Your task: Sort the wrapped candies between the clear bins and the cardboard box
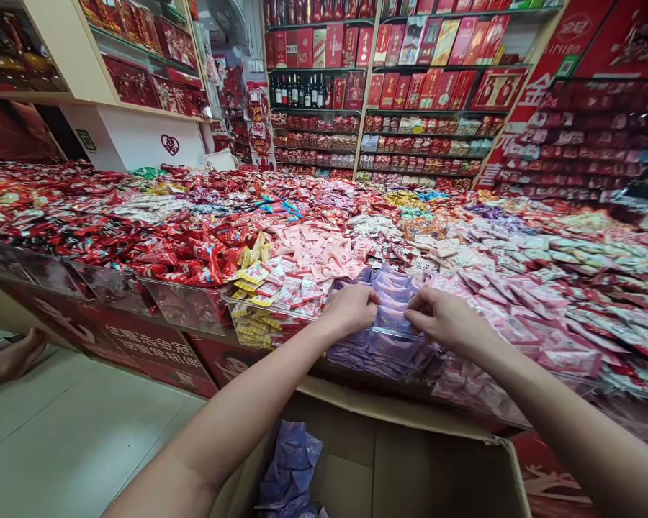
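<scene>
A red double-happiness sign (169, 144) stands on the white wall; gold Chinese characters on the red banner (540, 79) are too blurred to read.

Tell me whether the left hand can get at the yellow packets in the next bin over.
Probably yes: the left hand rests on the purple packets, and the yellow packets lie uncovered in the open-topped neighbouring bin, with nothing between.

- Both bare arms reach forward, side by side.
- The left hand (351, 308) is curled, knuckles up, fingers tucked down.
- The right hand (443, 319) has its fingers (417, 311) pinched together, pointing toward the left hand.
- The two hands are near each other, not touching.
</scene>
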`<act>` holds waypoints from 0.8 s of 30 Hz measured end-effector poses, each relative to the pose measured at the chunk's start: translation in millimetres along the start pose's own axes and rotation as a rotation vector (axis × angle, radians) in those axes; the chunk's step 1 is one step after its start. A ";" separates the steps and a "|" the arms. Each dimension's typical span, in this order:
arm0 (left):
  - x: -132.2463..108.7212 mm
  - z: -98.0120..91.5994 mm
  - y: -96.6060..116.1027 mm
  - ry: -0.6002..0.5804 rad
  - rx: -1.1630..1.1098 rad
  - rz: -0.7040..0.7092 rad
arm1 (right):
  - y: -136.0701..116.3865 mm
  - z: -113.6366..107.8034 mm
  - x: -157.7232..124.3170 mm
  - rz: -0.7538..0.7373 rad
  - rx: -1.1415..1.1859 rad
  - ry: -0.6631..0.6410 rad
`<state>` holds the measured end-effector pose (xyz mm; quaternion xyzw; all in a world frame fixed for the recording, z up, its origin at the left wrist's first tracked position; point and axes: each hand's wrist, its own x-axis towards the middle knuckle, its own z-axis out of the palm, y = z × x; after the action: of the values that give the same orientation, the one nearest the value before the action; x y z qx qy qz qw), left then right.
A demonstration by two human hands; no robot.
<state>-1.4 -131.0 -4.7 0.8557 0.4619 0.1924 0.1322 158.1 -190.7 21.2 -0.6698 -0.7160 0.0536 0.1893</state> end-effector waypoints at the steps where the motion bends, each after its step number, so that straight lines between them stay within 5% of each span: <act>1: -0.2 -0.1 0.2 0.003 -0.001 -0.004 | 1.3 1.4 0.4 -0.002 -0.007 -0.019; 15: -6.6 -4.4 2.5 0.041 -0.065 0.066 | 10.7 19.3 2.3 -0.103 -0.279 0.003; 21: -6.3 -2.7 2.2 0.054 0.000 0.037 | -11.3 11.2 -41.9 -0.092 -0.079 0.132; 24: -8.6 -3.2 3.0 0.077 -0.017 0.043 | -30.1 43.1 -82.9 -0.183 0.336 -0.223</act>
<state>-4.9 -139.7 -2.4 0.8562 0.4465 0.2318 0.1176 117.6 -267.2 -25.2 -0.5510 -0.7713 0.2284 0.2219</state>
